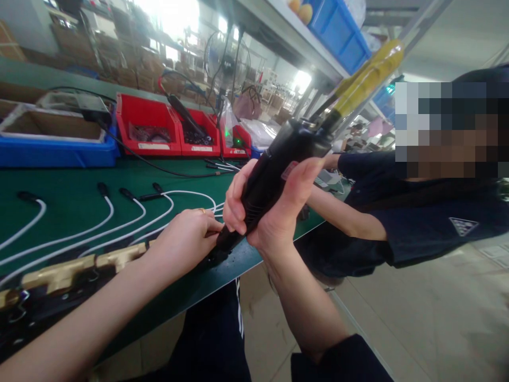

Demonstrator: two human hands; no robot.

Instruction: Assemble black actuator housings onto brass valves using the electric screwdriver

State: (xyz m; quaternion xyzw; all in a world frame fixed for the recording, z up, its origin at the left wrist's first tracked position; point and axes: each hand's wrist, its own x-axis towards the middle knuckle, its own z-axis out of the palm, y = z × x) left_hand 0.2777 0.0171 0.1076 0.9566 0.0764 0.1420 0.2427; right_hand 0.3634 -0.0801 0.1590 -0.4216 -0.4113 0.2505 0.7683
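Observation:
My right hand (274,207) is wrapped round the black body of an electric screwdriver (278,170), which hangs from a yellow-sleeved cable (368,77) and points down at the table edge. My left hand (186,239) is closed just left of the tool's tip, fingers pinched on a small black part (214,254) that I cannot make out clearly. A ring shows on one finger. Several white cables with black plugs (131,212) lie fanned on the green mat (79,196) beside a row of brass-coloured fixture blocks (63,270).
Red parts bins (149,127) and a blue bin holding a cardboard box (55,143) stand at the back of the table. A co-worker in a dark shirt (417,223) sits to the right, arms reaching onto the table. A blue crate (338,32) rests on a shelf overhead.

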